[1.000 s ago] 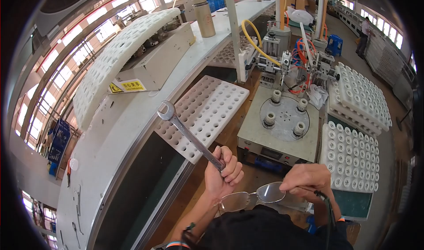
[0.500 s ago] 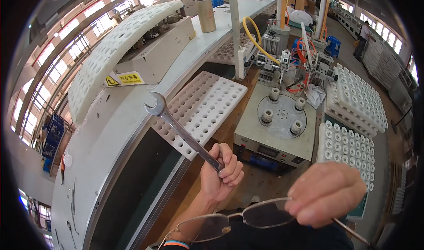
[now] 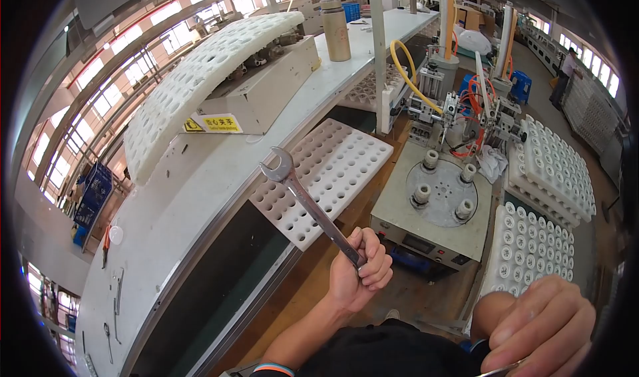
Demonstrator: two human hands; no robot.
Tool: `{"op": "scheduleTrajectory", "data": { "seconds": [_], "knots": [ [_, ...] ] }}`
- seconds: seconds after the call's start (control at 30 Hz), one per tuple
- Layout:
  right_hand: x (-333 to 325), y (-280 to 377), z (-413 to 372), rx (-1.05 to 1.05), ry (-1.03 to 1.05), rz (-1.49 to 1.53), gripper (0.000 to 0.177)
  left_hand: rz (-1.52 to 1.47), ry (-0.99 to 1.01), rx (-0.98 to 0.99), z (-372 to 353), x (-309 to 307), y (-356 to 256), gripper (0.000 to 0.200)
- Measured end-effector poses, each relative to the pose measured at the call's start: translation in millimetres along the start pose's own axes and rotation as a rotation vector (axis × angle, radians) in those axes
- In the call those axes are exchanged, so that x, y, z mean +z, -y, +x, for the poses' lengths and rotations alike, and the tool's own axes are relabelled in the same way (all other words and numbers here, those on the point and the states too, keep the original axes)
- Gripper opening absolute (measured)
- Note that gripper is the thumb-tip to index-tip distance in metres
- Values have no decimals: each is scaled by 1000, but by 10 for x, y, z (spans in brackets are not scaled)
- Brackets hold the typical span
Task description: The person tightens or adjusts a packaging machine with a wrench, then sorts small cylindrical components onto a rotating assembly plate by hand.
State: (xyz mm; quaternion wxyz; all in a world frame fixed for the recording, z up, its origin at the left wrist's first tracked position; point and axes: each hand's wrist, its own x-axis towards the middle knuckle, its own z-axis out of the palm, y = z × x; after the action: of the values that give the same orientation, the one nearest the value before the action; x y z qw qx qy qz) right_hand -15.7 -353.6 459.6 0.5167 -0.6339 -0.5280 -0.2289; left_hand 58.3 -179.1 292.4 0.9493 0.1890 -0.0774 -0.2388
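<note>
In my left hand [image 3: 359, 270] is a large open-end wrench [image 3: 318, 216], gripped near its lower end, with its jaw pointing up and left above the perforated white tray [image 3: 359, 161]. My right hand [image 3: 542, 327] is closed at the lower right, its fingers pinched on a pair of glasses [image 3: 500, 370]. Just a sliver of the glasses shows at the bottom edge; the rest is out of view. Ahead of my hands stands a machine with a round turntable [image 3: 442, 194] carrying several pale cylindrical holders.
A long workbench [image 3: 193, 197] runs along the left, with pliers [image 3: 106, 247] and thin tools on it. A tan bottle [image 3: 335, 31] stands farther back. White trays of round parts [image 3: 532, 250] are at the right. Another person [image 3: 564, 77] stands in the distance.
The glasses have dropped almost out of view as my right hand moved right and down. My left hand and the wrench appear farther right and slightly lower; the whole view has shifted.
</note>
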Motion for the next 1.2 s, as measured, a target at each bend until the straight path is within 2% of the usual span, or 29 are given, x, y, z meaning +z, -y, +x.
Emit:
{"op": "scheduleTrajectory", "data": {
  "seconds": [0.1,0.2,0.23,0.3,0.33,0.4,0.43,0.5,0.53,0.6,0.7,0.8,0.9,1.0,1.1,1.13,1.2],
  "knots": [
    [140,-20,141,-39,-57,-177,11,11,0,-3,2,16,-6,39],
    [320,-40,152,-221,-289,-98,11,4,8,8,0,13,-8,39],
    [425,97,109,-3,-411,-250,11,-2,5,11,-5,12,-11,39],
    [414,99,61,217,-525,-390,10,-7,-3,22,-14,5,-21,39],
    [276,-25,32,8,-393,-249,9,11,-3,34,-13,4,-17,39],
    [90,-31,32,-204,-262,-109,10,35,1,45,-3,-2,-14,39],
    [-1,105,85,-29,-133,-37,11,26,3,54,-7,-16,-14,39],
    [30,171,126,137,6,47,12,18,0,79,-12,-33,-25,39],
    [161,180,124,106,-120,2,13,1,7,84,-15,-41,-32,39],
    [221,178,-10,72,-240,-28,14,-14,6,103,-26,-51,-50,39],
    [87,156,-221,78,-134,160,20,-22,16,133,-35,-68,-75,38],
    [165,233,-114,200,-214,110,24,-28,20,131,-47,-88,-87,38],
    [34,241,-104,195,-86,47,22,-20,15,119,-56,-91,-90,38],
    [-100,220,-97,272,92,162,21,-65,23,138,-58,-101,-79,38],
    [-43,184,-84,69,44,204,21,-68,15,134,-52,-116,-85,38],
    [-21,268,-29,232,11,149,21,-68,14,132,-48,-115,-84,38],
    [77,323,-20,398,-25,92,21,-68,13,127,-38,-119,-81,38]
  ]
}}
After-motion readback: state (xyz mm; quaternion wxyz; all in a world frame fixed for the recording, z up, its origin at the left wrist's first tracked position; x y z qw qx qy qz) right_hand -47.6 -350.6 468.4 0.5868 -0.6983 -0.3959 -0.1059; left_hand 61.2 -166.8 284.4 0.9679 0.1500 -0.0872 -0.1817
